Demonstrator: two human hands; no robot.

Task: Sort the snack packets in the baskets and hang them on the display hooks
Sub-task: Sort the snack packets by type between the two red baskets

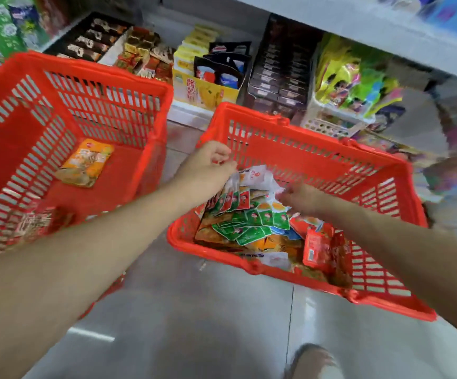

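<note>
Left hand (208, 166), fingers curled, pinches the white end of a packet strip (238, 199) at the full basket's (317, 160) far-left corner; lift slowly so linked packets clear the heap untangled. Right hand (301, 199), blurred, touches snack packets (249, 231) mid-basket; grip unreadable. Left of that basket, a second basket (98, 105) holds an orange packet (88, 162).

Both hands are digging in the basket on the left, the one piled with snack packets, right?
Not quite. The one piled with snack packets is the right basket, not the left one. The head view shows the left hand and right hand both reaching into it.
</note>
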